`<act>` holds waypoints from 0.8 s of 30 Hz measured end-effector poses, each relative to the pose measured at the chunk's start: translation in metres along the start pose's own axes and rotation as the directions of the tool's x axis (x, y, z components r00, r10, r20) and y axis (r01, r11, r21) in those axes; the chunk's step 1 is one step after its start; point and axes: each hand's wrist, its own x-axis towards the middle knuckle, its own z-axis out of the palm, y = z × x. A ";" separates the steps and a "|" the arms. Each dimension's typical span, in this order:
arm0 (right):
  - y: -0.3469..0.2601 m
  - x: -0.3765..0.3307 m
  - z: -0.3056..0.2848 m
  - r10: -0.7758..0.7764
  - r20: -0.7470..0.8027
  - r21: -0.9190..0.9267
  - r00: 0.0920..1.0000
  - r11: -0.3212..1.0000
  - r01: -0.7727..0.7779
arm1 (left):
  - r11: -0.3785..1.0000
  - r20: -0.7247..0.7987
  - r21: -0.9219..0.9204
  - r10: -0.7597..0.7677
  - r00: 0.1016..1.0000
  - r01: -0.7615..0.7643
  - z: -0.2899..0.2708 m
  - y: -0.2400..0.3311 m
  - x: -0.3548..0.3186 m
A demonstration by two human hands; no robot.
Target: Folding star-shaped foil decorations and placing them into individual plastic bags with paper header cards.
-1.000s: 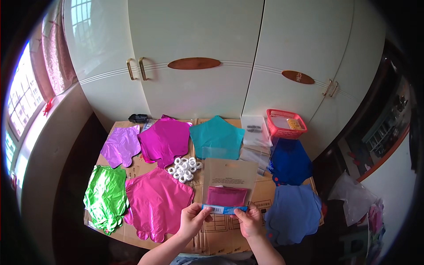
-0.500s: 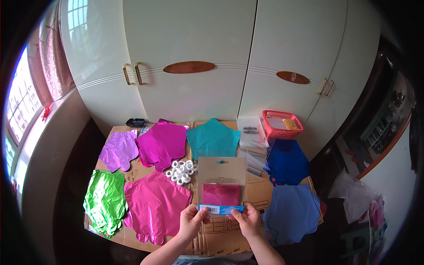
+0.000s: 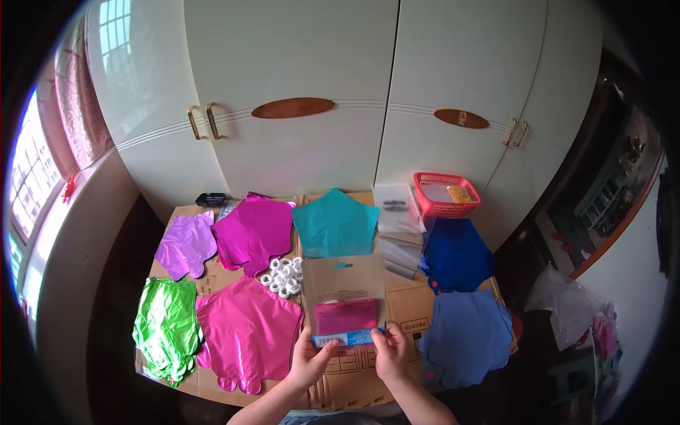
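Above the front middle of the table, both my hands hold a flat clear packet (image 3: pixel 345 282) with a hang hole at its top. Inside lie a beige card and a folded magenta foil sheet (image 3: pixel 345 317); a blue strip with a barcode runs along its lower edge. My left hand (image 3: pixel 310 360) is closed on the lower left corner, thumb in front. My right hand (image 3: pixel 391 354) pinches the lower right corner, its thumb upright. Fingers behind the packet are mostly hidden. A pile of white rings (image 3: pixel 283 276) lies just beyond, to the left.
Flat foil balloons lie around: green (image 3: pixel 164 326), pink (image 3: pixel 248 329), lilac (image 3: pixel 185 244), magenta (image 3: pixel 253 230), teal (image 3: pixel 335 223), navy (image 3: pixel 459 255) and grey-blue (image 3: pixel 469 336). Clear bags (image 3: pixel 398 209) and a red basket (image 3: pixel 446 205) stand at the back right, before white cabinets (image 3: pixel 297 49).
The packet has tilted slightly, its right side raised, and shifted a little left. My right thumb has turned more upright. The whole view has shifted slightly.
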 end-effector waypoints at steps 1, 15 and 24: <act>-0.002 -0.001 0.003 0.021 -0.004 0.005 1.000 1.000 -0.021 | 1.000 -0.005 0.009 0.012 1.000 -0.012 -0.001 -0.001 0.000; -0.006 -0.001 0.001 0.115 0.159 0.003 0.981 0.993 -0.117 | 1.000 -0.150 0.022 0.011 0.989 -0.008 0.000 0.002 0.004; 0.006 -0.008 0.007 0.130 0.125 0.156 0.984 0.976 -0.149 | 0.922 -0.019 -0.386 -0.046 0.999 0.035 -0.013 -0.016 0.000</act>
